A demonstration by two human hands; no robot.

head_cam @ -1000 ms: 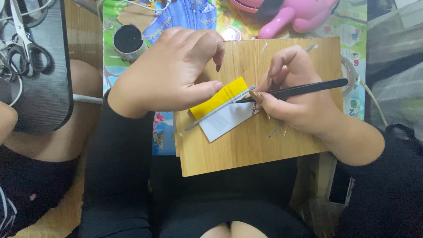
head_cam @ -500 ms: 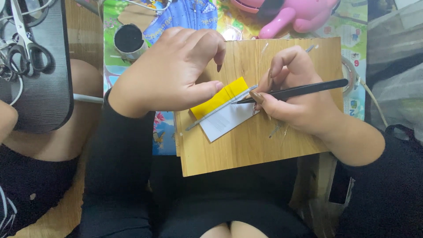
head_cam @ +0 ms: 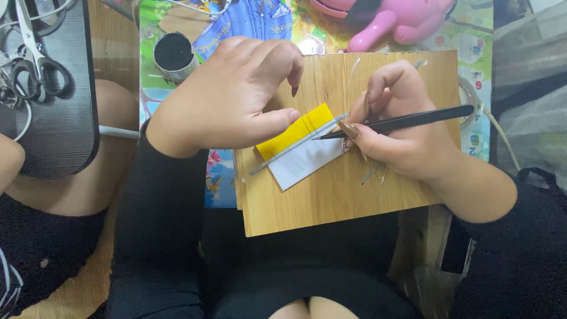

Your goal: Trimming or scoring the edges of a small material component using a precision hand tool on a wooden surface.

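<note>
While only the head view is on hand, it shows enough. A wooden board [head_cam: 354, 195] lies across the person's lap, giving a flat, firm work surface over the knees.

Left hand [head_cam: 227, 97] rests on the board's upper left; thumb flat and pressed onto the yellow strip [head_cam: 292, 133], which appears to pin it so it does not slide. Other fingers are curled loosely above the board and hold nothing.

White paper [head_cam: 307, 159] lies just below the yellow strip, touching it along one long edge, both tilted the same way. A thin grey rod [head_cam: 283, 155] runs along that shared edge, likely as a straight guide; what it is exactly cannot be told.

Right hand [head_cam: 401, 133] grips black tweezers [head_cam: 407, 121] in a pen-like pinch, fingers narrow and closed on the shaft. Tip sits at the right end of the seam between strip and paper, low angle, probably for fine control. Whether the tip holds anything cannot be told.

Off the board: a small round tin [head_cam: 173, 54] with dark contents near the left hand, scissors [head_cam: 35, 62] on a dark tray [head_cam: 65, 130] far left, a pink toy [head_cam: 401, 20] at top, all on a colourful mat [head_cam: 248, 23]. They lie apart from the work.
</note>
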